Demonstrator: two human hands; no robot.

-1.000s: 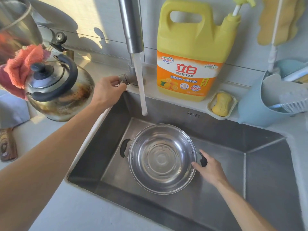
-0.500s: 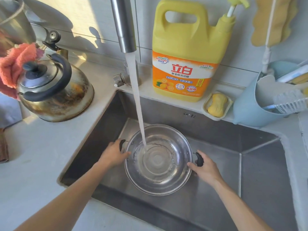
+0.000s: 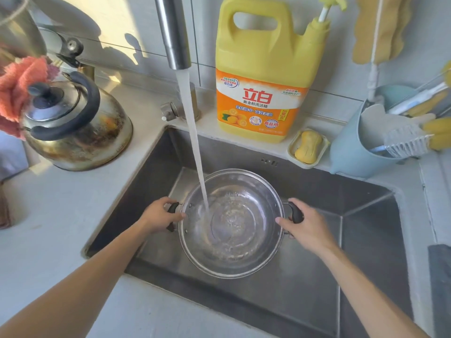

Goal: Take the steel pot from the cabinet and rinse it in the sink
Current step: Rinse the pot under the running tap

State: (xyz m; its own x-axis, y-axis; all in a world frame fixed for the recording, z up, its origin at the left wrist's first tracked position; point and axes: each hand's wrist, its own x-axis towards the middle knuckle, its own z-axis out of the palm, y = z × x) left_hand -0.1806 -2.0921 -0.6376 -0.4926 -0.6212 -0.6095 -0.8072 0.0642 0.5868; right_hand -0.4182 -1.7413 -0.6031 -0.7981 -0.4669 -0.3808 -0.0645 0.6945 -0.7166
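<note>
A pale countertop [image 3: 61, 215] wraps around a stainless steel sink [image 3: 366, 240] set below a tiled wall, lit by low sunlight from the left. The steel pot [image 3: 231, 264] sits inside the sink basin, toward its left half, its open mouth facing up. A stream of water [image 3: 195, 147] falls from the tap spout [image 3: 173, 32] and lands in the left part of the pot's interior, where a shallow, churning layer of water covers the bottom. The left hand [image 3: 158, 217] is closed around the pot's black left handle [image 3: 172, 207], and the right hand [image 3: 305, 225] is closed around the black right handle [image 3: 296, 212], thumb lying toward the rim. On the ledge behind the sink stands a large yellow detergent jug [image 3: 263, 76] with an orange label and a pump top; how full it is cannot be told through the plastic. Just to its right a small pale soap dish [image 3: 324, 145] holds a yellow bar of soap [image 3: 308, 146]. Further right, a light blue plastic container [image 3: 349, 152] holds a white brush, a pale glove and some yellow items that are partly cut off by the frame edge. On the counter to the left of the sink rests a stained metal kettle [image 3: 80, 132] with its lid on and a black handle arched over it; a pink-orange cloth [image 3: 19, 86] hangs beside it. A yellow cloth [image 3: 380, 28] hangs on the wall at upper right.
</note>
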